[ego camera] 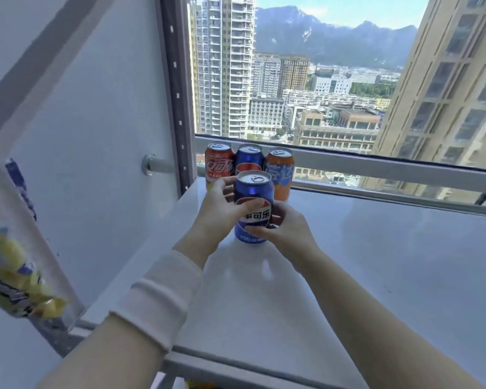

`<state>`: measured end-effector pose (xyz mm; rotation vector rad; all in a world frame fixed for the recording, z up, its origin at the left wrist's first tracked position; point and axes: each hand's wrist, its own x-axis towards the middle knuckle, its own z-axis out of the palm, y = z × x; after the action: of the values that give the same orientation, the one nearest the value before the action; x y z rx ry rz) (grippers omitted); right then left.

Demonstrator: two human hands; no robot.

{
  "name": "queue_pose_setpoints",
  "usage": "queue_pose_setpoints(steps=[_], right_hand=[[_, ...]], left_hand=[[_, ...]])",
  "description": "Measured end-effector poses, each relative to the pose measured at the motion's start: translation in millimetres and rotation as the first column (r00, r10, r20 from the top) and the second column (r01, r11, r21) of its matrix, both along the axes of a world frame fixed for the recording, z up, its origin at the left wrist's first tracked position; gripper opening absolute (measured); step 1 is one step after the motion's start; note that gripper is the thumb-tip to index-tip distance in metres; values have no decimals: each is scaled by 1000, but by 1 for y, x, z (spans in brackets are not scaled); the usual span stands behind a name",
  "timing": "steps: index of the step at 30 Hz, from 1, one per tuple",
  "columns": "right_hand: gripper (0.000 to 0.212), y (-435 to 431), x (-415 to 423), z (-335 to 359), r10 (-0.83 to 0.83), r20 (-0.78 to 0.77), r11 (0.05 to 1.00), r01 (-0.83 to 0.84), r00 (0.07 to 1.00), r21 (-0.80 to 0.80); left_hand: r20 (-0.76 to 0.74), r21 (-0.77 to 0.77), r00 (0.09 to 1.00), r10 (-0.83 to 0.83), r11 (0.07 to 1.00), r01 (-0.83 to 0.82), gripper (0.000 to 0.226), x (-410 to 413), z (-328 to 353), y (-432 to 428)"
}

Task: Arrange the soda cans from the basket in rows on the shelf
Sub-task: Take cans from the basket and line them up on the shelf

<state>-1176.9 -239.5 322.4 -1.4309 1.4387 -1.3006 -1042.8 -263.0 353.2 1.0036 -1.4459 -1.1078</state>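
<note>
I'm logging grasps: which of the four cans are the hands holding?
The front blue can, gripped by the left hand and right hand; the red can, back blue can and orange can stand in a row behind it.

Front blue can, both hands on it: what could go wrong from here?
The front blue can, gripped by the left hand and right hand, stands close to the back row: pushing further may topple the back blue can or orange can. Releasing unevenly could tip it on the glossy shelf.

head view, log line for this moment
hands: left hand and right hand both grip front blue can | back row: red can, back blue can, orange can | surface: shelf
</note>
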Motion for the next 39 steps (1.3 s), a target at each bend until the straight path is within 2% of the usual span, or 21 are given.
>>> queue_pose_setpoints(steps=[4, 11, 19, 39], right_hand=[[71, -30, 5, -8, -69, 66, 997, 70, 995, -16], [66, -51, 8, -6, -138, 24, 990, 139, 990, -36], [54, -57, 13, -7, -190, 49, 980, 193, 981, -53], [57, -63, 17, -11, -237, 29, 969, 239, 971, -70]], left_hand=[[7, -45, 1000, 27, 999, -27, 58, -1, -3, -26], [40, -75, 998, 38, 997, -35, 61, -4, -6, -53], [19, -52, 1000, 23, 998, -22, 61, -4, -6, -64], [13, -20, 1000, -14, 1000, 15, 62, -5, -10, -74]])
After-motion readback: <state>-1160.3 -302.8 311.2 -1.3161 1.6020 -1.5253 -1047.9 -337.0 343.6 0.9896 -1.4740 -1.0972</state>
